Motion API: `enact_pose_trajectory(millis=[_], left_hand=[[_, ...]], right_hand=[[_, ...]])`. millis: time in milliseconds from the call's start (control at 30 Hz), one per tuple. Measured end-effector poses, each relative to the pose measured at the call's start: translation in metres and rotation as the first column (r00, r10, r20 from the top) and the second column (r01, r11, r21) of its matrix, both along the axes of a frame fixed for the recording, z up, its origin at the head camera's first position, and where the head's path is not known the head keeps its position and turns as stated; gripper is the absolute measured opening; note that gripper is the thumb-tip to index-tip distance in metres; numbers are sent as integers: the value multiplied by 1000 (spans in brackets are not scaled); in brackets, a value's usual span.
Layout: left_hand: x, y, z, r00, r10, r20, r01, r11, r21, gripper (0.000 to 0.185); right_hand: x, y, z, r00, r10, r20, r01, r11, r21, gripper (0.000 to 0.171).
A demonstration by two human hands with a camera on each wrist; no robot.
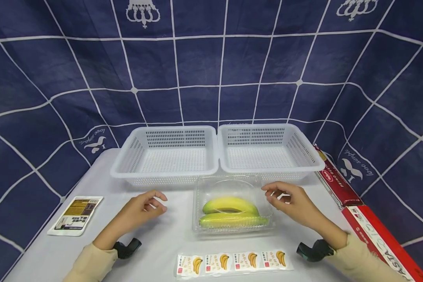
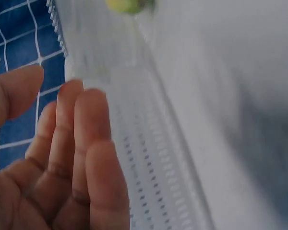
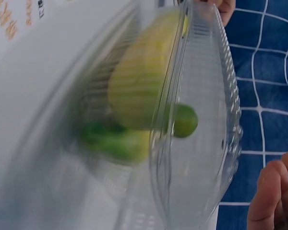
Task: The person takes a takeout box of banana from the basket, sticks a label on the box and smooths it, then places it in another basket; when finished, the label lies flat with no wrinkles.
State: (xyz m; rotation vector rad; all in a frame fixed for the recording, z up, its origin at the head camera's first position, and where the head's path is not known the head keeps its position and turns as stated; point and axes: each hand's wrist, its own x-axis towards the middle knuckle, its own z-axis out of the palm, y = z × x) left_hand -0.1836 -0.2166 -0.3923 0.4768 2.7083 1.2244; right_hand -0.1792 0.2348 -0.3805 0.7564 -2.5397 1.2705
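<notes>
A clear plastic clamshell box [image 1: 232,186] lies on the white table with yellow-green bananas [image 1: 229,205] inside. Its lid is down over the fruit; whether it is latched I cannot tell. To the left of the box, my left hand [image 1: 141,207] hovers with loosely bent fingers and holds nothing. My right hand [image 1: 292,201] is at the box's right edge, thumb and fingers apart with nothing between them. In the right wrist view its fingers [image 3: 269,191] appear beside the clear box [image 3: 197,167], not gripping it. A strip of banana stickers [image 1: 234,263] lies in front of the box.
Two white perforated baskets [image 1: 165,176] [image 1: 268,170] stand side by side behind the box. A white and brown packet [image 1: 75,215] lies at the left. Red pasta boxes [image 1: 338,178] [image 1: 380,239] line the right edge. A blue checked cloth [image 1: 201,66] hangs around the table.
</notes>
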Motion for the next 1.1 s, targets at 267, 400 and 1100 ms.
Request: enact_pose_trajectory(millis=[267, 400, 1100], left_hand=[[13, 15, -19, 925, -368, 92, 366, 930, 40, 18], [17, 18, -26, 894, -427, 136, 421, 904, 67, 18], [23, 28, -42, 770, -556, 315, 514, 832, 212, 33]], right_hand=[[13, -20, 0, 962, 257, 94, -249, 965, -83, 19], [19, -29, -2, 919, 371, 134, -357, 927, -116, 18], [39, -73, -37, 657, 644, 392, -663, 741, -106, 24]])
